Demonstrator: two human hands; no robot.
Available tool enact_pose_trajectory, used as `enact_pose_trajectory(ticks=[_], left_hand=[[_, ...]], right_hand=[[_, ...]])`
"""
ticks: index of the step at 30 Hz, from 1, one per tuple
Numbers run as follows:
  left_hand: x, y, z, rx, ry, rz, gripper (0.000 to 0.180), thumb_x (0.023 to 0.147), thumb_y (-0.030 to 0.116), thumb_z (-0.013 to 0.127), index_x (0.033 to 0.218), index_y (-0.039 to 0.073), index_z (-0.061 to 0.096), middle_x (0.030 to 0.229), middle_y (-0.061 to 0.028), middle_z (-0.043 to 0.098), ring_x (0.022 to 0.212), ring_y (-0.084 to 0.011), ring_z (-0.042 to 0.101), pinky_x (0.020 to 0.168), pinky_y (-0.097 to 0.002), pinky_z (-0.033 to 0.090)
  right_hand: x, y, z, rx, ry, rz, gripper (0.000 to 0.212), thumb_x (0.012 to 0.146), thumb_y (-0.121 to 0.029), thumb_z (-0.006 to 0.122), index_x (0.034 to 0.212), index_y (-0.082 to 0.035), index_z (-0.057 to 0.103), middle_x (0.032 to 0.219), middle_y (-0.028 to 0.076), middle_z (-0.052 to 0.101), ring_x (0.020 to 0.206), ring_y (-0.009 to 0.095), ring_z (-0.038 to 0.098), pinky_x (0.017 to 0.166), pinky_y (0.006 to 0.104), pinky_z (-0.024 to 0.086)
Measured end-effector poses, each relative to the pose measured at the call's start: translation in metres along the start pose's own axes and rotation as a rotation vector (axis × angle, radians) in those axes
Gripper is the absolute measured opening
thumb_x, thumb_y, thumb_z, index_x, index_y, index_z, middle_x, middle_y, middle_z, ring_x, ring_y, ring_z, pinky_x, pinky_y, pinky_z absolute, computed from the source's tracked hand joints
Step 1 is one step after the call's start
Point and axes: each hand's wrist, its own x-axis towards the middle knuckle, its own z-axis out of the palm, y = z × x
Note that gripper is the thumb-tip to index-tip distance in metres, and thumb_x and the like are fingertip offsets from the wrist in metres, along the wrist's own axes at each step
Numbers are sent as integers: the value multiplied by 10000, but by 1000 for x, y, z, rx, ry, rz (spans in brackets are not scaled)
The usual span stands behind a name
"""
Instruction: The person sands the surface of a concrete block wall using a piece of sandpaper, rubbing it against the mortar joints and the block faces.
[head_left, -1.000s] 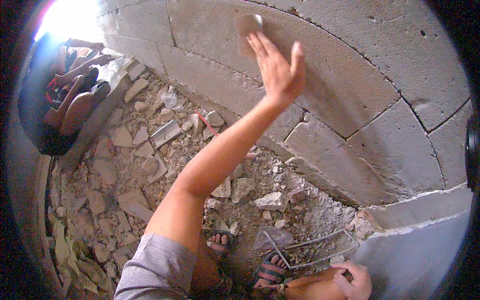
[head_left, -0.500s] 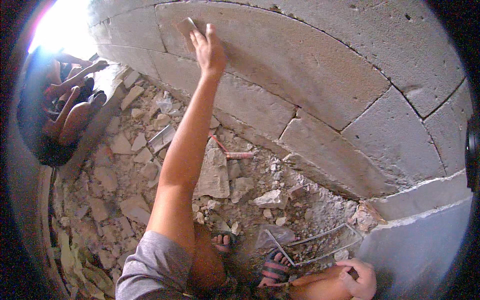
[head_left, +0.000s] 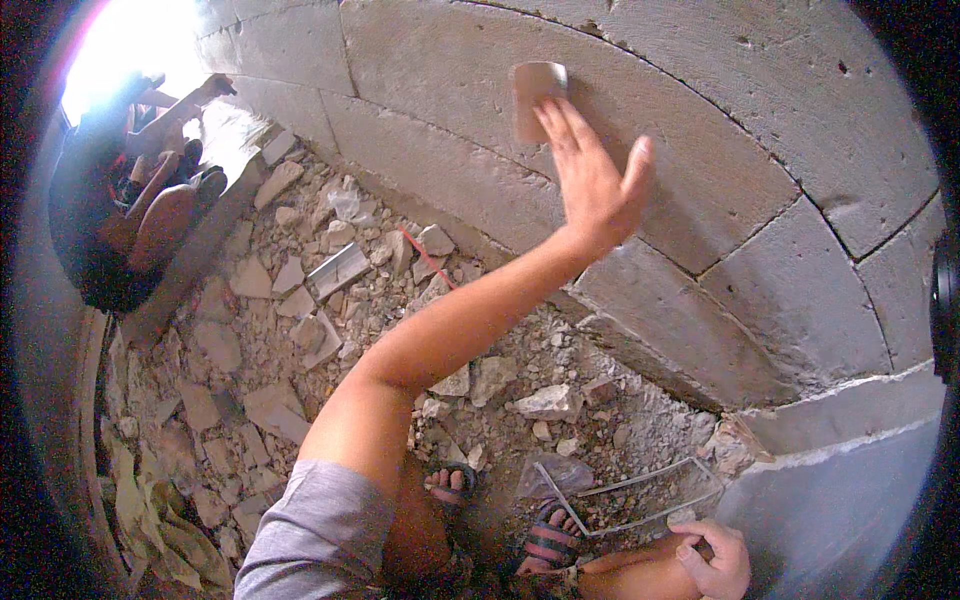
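1. The left hand (head_left: 590,185) is pressing a brown sanding pad (head_left: 538,98) flat against the stone wall (head_left: 700,150), fingers spread open
2. Sanding seems underway; the next stroke needs steady pressure
3. The right hand (head_left: 715,560) is resting low, curled, holding nothing
4. One pad, two hands, much rubble (head_left: 300,300)

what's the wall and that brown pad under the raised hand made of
The wall looks like large cut stone blocks: grey, matte and pitted, with dark joints between them. The brown pad under the left hand's fingers is thin, flat and rectangular, possibly sandpaper or an abrasive sheet; its texture is too small to tell.
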Motion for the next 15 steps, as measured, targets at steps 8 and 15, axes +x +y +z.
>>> enact_pose_trajectory(ticks=[8, 15], left_hand=[[-37, 40, 12, 32, -175, 102, 968, 842, 454, 539, 1376, -134, -15, 1445, -335, -54, 1365, -443, -57, 1103, -498, 93], [-32, 44, 22, -10, -91, 83, 974, 841, 436, 554, 1352, -166, -17, 1431, -353, -84, 1353, -461, -88, 1109, -497, 53]], right_hand=[[10, -2, 2, 5, -12, -35, 221, 842, -73, 574, 1046, 8, 601, 809, 120, 599, 704, 184, 561, 680, 289, 464], [11, 2, 1, 16, -33, 2, 228, 835, -70, 577, 1049, 6, 600, 813, 117, 604, 695, 183, 560, 672, 291, 463]])
